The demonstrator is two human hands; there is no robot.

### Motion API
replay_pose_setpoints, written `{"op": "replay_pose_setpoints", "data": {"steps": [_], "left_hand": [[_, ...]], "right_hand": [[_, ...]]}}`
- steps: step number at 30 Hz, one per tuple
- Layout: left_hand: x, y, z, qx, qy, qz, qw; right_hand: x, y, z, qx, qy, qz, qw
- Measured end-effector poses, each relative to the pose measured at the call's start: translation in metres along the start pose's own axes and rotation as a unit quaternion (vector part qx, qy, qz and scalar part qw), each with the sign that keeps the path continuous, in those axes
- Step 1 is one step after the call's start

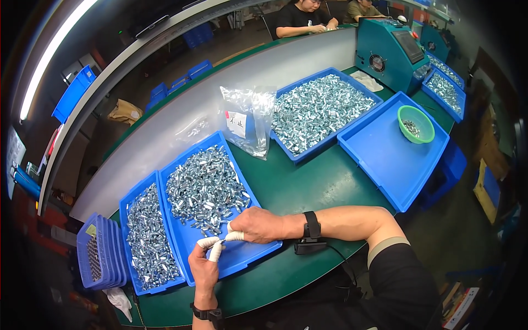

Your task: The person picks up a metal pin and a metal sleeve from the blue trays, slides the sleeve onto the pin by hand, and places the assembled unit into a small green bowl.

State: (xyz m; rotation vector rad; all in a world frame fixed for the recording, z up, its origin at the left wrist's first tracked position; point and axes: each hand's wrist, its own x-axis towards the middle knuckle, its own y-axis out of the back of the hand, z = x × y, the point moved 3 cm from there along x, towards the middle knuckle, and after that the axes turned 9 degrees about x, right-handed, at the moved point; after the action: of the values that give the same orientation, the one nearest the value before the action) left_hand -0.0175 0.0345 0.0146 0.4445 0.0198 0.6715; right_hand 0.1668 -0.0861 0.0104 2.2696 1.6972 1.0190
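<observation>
My left hand (pixel 204 265) and my right hand (pixel 254 225) meet over the near end of a blue tray (pixel 242 257) heaped with small shiny metal parts (pixel 204 187). White finger cots cover my thumbs and forefingers. Between those fingertips both hands pinch one small metal part (pixel 221 241). A black band sits on each wrist. My right forearm lies across the green table (pixel 297 190).
A second tray of metal parts (pixel 144 236) lies left of the first, a stack of blue trays (pixel 98 253) beyond it. Farther off: a clear bag (pixel 250 118), a full tray (pixel 319 110), a bare tray (pixel 385 157) with a green bowl (pixel 416 124), a teal machine (pixel 391 52). Two people sit at the far end.
</observation>
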Motion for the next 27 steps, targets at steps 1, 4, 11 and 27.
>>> {"op": "replay_pose_setpoints", "data": {"steps": [1, 4, 11, 27], "left_hand": [[0.001, 0.000, 0.000, 0.002, -0.001, -0.002, 1.000], [0.002, 0.000, -0.002, 0.014, -0.013, -0.004, 1.000], [0.000, -0.001, 0.004, 0.009, -0.011, 0.010, 1.000], [0.002, -0.001, 0.001, -0.014, -0.023, 0.002, 1.000]], "right_hand": [[0.001, 0.000, 0.000, -0.014, -0.007, -0.012, 1.000], [0.001, -0.003, 0.004, -0.033, -0.008, -0.014, 0.999], [0.000, 0.002, -0.004, 0.042, -0.002, 0.030, 0.999], [-0.001, 0.000, -0.003, -0.006, -0.011, 0.016, 1.000]]}}
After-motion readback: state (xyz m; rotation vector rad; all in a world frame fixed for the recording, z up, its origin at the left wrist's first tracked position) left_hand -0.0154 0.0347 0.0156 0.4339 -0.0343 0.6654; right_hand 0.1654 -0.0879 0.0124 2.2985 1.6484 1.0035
